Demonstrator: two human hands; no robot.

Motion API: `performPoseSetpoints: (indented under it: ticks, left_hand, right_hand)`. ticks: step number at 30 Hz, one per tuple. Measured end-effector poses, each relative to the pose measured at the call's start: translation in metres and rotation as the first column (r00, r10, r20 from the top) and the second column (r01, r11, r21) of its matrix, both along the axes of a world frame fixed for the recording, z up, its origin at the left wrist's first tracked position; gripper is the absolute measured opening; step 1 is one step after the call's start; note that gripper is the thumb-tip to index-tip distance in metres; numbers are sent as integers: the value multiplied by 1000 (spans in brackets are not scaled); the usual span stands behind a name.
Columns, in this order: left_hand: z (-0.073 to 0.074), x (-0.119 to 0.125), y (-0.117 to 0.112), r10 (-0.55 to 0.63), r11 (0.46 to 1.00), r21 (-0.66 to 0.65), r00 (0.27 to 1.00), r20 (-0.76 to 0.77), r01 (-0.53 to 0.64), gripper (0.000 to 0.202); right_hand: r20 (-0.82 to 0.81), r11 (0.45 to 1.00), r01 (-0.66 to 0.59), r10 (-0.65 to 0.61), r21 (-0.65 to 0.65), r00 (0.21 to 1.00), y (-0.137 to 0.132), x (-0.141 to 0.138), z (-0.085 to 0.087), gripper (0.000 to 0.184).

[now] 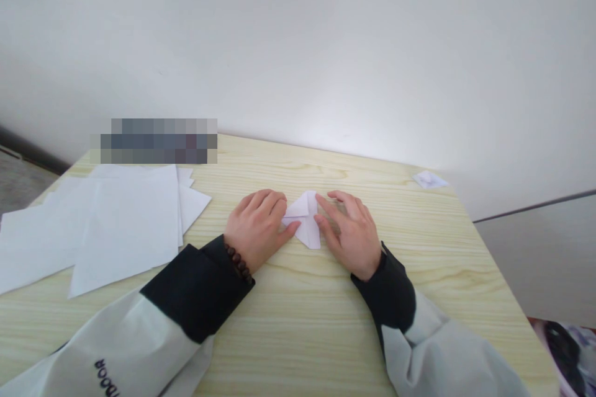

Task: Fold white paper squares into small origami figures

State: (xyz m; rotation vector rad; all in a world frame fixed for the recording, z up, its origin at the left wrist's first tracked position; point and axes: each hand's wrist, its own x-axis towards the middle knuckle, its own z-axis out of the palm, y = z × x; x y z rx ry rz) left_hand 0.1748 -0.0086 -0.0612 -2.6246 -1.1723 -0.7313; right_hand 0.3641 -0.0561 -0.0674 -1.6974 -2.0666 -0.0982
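A small piece of white folded paper (311, 223) lies on the table between my hands, with creases and a flap turned over on its left side. The fingers of my left hand (258, 223) curl over its left tip, and the thumb presses on the lower left part. My right hand (351, 229) is at the paper's right edge, its fingers apart, with the index fingertip and thumb touching that edge. The left fingertips are partly hidden behind the knuckles.
Loose white sheets (125, 229) overlap on the left of the wooden table (298, 322). Behind them is a blurred-out object (156, 141). Another small folded paper (430, 180) lies near the far right corner. A white wall (326, 43) borders the far edge.
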Motion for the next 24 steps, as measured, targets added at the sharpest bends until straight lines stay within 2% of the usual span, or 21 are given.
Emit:
performPoseSetpoints:
  ticks: [3,9,13,20,22,24]
  left_hand:
    - [0,-1,1,-27,1000,-14,1000,4,27,22]
    - [-3,-8,5,-265,959,-77,960,87,271,15]
    - [-3,-9,5,-374,922,-85,926,62,378,19]
    - [0,-8,3,-408,903,-123,912,51,411,22]
    - [0,-10,3,-429,890,-148,902,42,430,23]
    - [0,-11,3,-459,873,-174,888,21,456,26]
  right_hand:
    - [-17,999,-29,29,-39,999,4,-10,1,33]
    - [-132,994,-106,101,-31,986,13,1,-5,28]
    - [-191,996,-81,85,27,978,13,4,-5,32]
    - [-145,983,-180,175,-19,974,11,-4,-1,21]
    - [-145,984,-176,172,-16,974,11,-3,-1,22]
    - [-143,993,-120,119,1,983,12,0,-2,23]
